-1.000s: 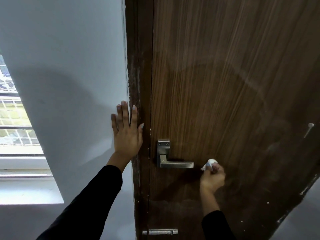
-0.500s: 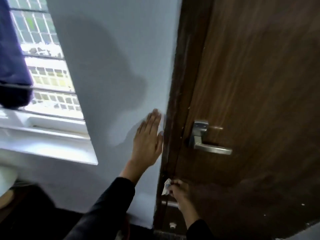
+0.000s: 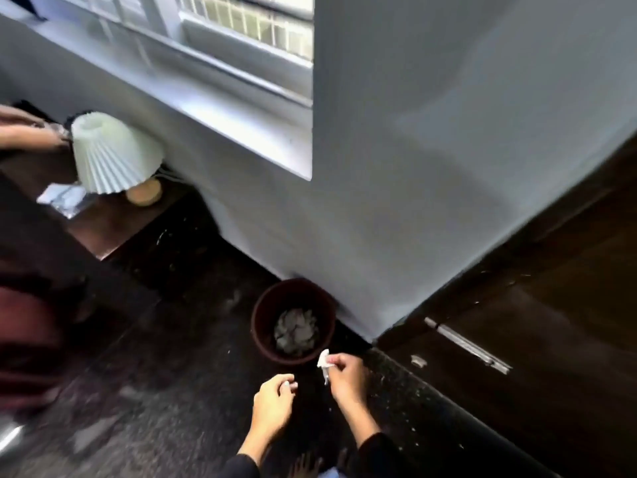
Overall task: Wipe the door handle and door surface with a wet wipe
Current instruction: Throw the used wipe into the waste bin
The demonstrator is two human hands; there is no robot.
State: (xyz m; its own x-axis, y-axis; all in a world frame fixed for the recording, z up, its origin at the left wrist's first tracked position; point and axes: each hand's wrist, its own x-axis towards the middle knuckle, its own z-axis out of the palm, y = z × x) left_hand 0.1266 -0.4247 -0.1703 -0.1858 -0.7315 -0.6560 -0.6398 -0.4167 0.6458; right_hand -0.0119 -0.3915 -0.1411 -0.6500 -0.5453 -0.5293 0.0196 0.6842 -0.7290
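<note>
My right hand [image 3: 346,376] pinches a small crumpled white wet wipe [image 3: 324,361] just beside the near rim of a dark brown bin [image 3: 262,322]. My left hand [image 3: 274,400] hangs beside it, fingers loosely curled, holding nothing. The brown wooden door [image 3: 551,322] fills the lower right; only its bottom part shows, with a metal floor bolt [image 3: 468,345]. The door handle is out of view.
Several crumpled white wipes lie inside the bin. A white pleated lamp [image 3: 113,153] and a plastic packet [image 3: 63,198] sit on a brown side table at left, where another person's hand [image 3: 24,132] reaches. A grey wall [image 3: 431,167], window sill and dark floor surround.
The view swung down and left from the door to the floor. My left hand came off the wall and my right hand carried the wipe down to the bin.
</note>
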